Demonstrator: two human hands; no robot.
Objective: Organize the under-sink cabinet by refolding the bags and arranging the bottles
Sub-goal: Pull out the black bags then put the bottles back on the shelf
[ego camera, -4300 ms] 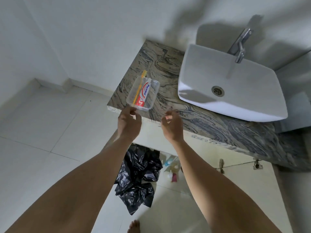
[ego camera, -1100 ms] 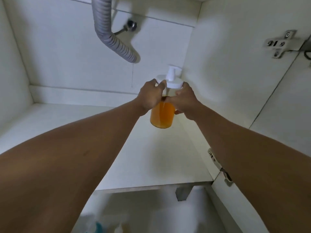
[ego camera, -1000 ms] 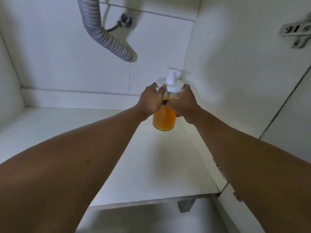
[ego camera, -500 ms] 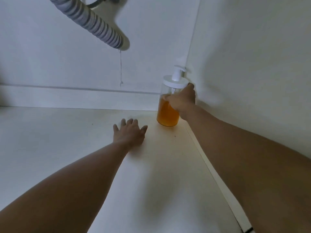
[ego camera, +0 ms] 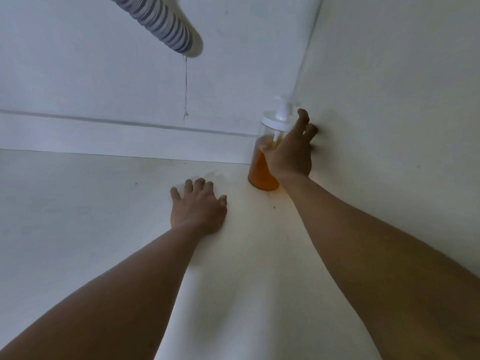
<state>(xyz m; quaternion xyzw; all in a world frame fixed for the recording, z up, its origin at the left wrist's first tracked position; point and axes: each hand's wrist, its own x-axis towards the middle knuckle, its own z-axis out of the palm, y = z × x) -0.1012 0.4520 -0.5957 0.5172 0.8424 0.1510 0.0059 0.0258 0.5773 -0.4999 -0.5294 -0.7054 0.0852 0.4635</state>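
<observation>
White cabinet floor (ego camera: 78,203): left hand (ego camera: 198,207) lies flat on it, fingers straight, holding nothing. Pump bottle (ego camera: 259,175) stands upright in the back right corner. Right hand (ego camera: 291,152) touches it, fingers spread, unclasped.

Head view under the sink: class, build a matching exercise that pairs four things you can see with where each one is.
Things:
1 pump bottle
2 left hand
3 right hand
4 drain hose

Places:
A palm down on the cabinet floor
B overhead, at the top of the view
C standing in the back right corner
D against the bottle, fingers spread

Pairs: 1-C; 2-A; 3-D; 4-B
</observation>
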